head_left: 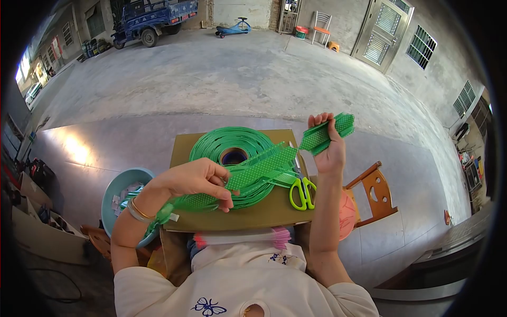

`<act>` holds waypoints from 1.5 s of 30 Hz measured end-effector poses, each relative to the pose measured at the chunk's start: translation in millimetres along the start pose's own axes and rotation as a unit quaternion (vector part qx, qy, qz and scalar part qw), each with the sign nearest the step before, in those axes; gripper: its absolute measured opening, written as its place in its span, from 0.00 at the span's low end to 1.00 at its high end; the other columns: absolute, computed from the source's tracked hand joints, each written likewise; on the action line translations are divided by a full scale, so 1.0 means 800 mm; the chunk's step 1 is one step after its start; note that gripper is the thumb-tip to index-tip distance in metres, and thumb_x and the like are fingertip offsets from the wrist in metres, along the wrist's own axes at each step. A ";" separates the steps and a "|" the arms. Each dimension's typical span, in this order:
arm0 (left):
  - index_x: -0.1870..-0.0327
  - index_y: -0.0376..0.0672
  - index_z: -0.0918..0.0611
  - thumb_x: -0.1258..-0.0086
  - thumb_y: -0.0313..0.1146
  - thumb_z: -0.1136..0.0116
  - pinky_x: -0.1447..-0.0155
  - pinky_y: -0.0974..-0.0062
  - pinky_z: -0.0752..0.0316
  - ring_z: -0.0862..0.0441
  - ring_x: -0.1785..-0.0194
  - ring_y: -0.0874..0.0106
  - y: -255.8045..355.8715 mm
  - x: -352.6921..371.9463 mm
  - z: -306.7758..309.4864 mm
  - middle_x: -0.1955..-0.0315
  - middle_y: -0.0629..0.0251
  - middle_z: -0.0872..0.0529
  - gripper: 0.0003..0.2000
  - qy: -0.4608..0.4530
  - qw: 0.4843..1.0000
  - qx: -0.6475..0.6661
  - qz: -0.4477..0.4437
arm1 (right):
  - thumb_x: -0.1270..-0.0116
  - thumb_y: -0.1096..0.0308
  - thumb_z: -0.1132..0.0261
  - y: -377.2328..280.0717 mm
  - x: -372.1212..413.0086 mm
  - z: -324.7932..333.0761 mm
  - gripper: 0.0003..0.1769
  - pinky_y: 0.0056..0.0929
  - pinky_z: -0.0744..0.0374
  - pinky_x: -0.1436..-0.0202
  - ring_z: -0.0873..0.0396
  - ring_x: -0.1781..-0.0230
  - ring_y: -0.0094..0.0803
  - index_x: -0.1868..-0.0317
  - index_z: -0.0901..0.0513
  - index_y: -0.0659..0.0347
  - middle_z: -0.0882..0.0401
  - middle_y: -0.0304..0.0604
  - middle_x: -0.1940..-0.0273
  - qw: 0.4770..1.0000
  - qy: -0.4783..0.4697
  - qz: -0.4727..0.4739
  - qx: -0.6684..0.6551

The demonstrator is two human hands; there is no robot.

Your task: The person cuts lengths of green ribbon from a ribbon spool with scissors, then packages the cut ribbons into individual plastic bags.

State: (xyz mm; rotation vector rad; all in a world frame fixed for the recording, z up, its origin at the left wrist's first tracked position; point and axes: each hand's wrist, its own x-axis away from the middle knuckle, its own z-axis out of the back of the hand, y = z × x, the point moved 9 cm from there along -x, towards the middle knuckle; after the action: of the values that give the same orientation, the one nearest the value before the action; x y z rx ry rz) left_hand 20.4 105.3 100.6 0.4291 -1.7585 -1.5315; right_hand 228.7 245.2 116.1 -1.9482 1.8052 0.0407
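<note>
While a folded green strip is pinched betw. thumb & fingers of the R hand, the L hand is held w/ fingers curled by a dotted length — grip can't be told — near the green roll (scissors laid beside) on the brown tabletop.

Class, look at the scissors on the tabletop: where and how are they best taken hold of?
Probably by the yellow-green handles, coming from the near side: their finger loops point toward the bottom of the picture, close to the tabletop's near right corner, while the blades point away, beside the green roll.
</note>
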 end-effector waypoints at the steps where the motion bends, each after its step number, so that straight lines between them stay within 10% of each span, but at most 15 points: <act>1: 0.57 0.30 0.23 0.38 0.26 0.41 0.53 0.81 0.26 0.17 0.59 0.72 0.003 0.007 -0.002 0.64 0.58 0.15 0.11 0.000 1.000 0.004 0.004 | 0.28 0.67 0.53 -0.004 -0.001 0.008 0.08 0.40 0.27 0.41 0.25 0.57 0.37 0.59 0.29 0.62 0.26 0.43 0.61 1.000 0.010 0.006 -0.003; 12: 0.76 0.36 0.17 0.51 0.24 0.31 0.58 0.80 0.28 0.20 0.63 0.75 0.124 0.060 -0.009 0.66 0.63 0.18 0.06 0.222 0.909 -0.318 -0.148 | 0.29 0.69 0.51 0.055 0.007 0.025 0.07 0.39 0.25 0.47 0.24 0.61 0.34 0.59 0.28 0.63 0.25 0.45 0.62 0.994 0.041 -0.018 0.095; 18: 0.76 0.37 0.17 0.52 0.31 0.30 0.51 0.76 0.30 0.26 0.47 0.70 0.187 0.015 -0.010 0.48 0.57 0.24 0.08 0.311 0.804 -0.388 -0.325 | 0.33 0.41 0.53 0.148 0.046 -0.005 0.30 0.36 0.22 0.55 0.23 0.62 0.36 0.54 0.28 0.64 0.24 0.47 0.62 0.976 0.071 -0.177 0.106; 22: 0.78 0.35 0.18 0.47 0.35 0.31 0.53 0.74 0.28 0.24 0.49 0.67 0.173 -0.042 0.044 0.44 0.55 0.26 0.12 0.351 0.842 -0.294 -0.286 | 0.41 0.28 0.58 0.161 0.069 -0.100 0.43 0.38 0.23 0.57 0.23 0.62 0.41 0.52 0.29 0.65 0.24 0.50 0.65 0.973 -0.146 -0.176 0.032; 33: 0.39 0.36 0.38 0.37 0.42 0.39 0.56 0.78 0.24 0.18 0.63 0.73 0.035 -0.059 0.026 0.54 0.56 0.20 0.31 0.126 0.985 0.072 -0.094 | 0.30 0.71 0.50 0.117 0.046 -0.058 0.07 0.38 0.23 0.52 0.25 0.64 0.35 0.56 0.29 0.64 0.27 0.42 0.67 0.983 -0.021 -0.184 0.016; 38: 0.48 0.33 0.28 0.38 0.31 0.39 0.53 0.78 0.24 0.17 0.61 0.73 -0.024 -0.022 -0.021 0.63 0.57 0.16 0.19 -0.046 0.998 0.036 0.008 | 0.30 0.73 0.52 0.039 0.011 0.003 0.07 0.39 0.27 0.44 0.27 0.62 0.35 0.56 0.28 0.64 0.27 0.43 0.66 0.997 0.028 -0.060 -0.034; 45: 0.65 0.32 0.17 0.44 0.25 0.35 0.52 0.81 0.27 0.18 0.61 0.74 0.011 0.036 0.009 0.67 0.57 0.15 0.07 0.106 0.992 -0.018 -0.059 | 0.30 0.73 0.51 0.020 0.014 0.039 0.07 0.37 0.25 0.50 0.27 0.65 0.33 0.56 0.29 0.65 0.27 0.42 0.65 0.996 0.079 -0.037 0.029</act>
State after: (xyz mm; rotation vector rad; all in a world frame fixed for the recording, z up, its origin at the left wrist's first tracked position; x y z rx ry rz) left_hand -1.7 92.3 118.3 0.6628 -1.5632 -1.5347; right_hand 224.7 245.6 79.2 -2.0253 1.8091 -0.1923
